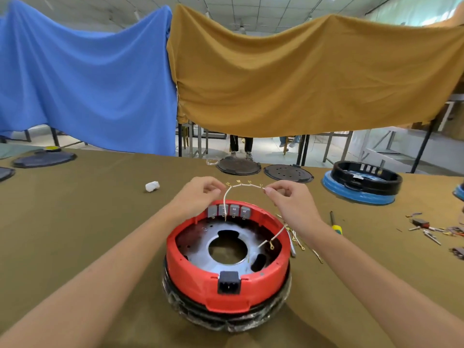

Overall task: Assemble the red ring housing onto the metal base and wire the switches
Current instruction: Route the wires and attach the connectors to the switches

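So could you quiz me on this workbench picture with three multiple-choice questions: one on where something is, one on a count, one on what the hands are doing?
1. Where is the screwdriver?
A. right of the red ring housing
B. inside it
C. beside the white lump

2. How many grey switches sit in the housing's far wall?
A. two
B. four
C. six

3. What are the hands doing?
A. resting flat
B. gripping the housing
C. pinching a wire harness

Answers: 1 A, it lies on the cloth past the right forearm. 2 B, four sit side by side. 3 C, left hand and right hand each pinch the wire.
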The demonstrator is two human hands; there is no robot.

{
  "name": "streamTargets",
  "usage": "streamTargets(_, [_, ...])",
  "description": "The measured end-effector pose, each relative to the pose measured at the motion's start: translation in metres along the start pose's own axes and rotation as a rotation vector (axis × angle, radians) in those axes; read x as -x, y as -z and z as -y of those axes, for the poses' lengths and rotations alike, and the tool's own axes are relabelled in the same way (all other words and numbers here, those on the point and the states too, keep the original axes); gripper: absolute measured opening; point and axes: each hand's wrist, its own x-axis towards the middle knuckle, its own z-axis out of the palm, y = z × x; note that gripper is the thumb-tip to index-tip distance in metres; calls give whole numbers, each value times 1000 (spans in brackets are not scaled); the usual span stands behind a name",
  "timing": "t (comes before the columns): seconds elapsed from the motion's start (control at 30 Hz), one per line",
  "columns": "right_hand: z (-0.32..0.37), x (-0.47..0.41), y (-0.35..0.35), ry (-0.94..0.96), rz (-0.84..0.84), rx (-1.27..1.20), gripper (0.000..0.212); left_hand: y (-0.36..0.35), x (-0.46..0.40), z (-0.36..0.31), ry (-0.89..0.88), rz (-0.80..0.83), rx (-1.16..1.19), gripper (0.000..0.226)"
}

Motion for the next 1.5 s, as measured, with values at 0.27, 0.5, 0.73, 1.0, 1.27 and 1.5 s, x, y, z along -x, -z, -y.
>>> streamTargets(0.27, [1,14,-21,174,-142,60,12,1,30,-8,-126,-150,171,5])
streamTargets(0.5, [7,17,-15,150,52,147,11,5,31,0,-42,-128,309,8])
streamTargets(0.73, [20,8,-18,146,246,330,19,13,38,4,22,-56,296,8])
streamTargets(1.0, [20,14,-18,242,101,257,12,13,49,2,-121,-88,119,17])
streamTargets(1.27, [29,19,-10,176,80,-101,17,14,50,-5,-198,-160,405,15])
streamTargets(1.5, [53,21,-8,155,18,-296,13,8,49,-18,-247,-464,92,17])
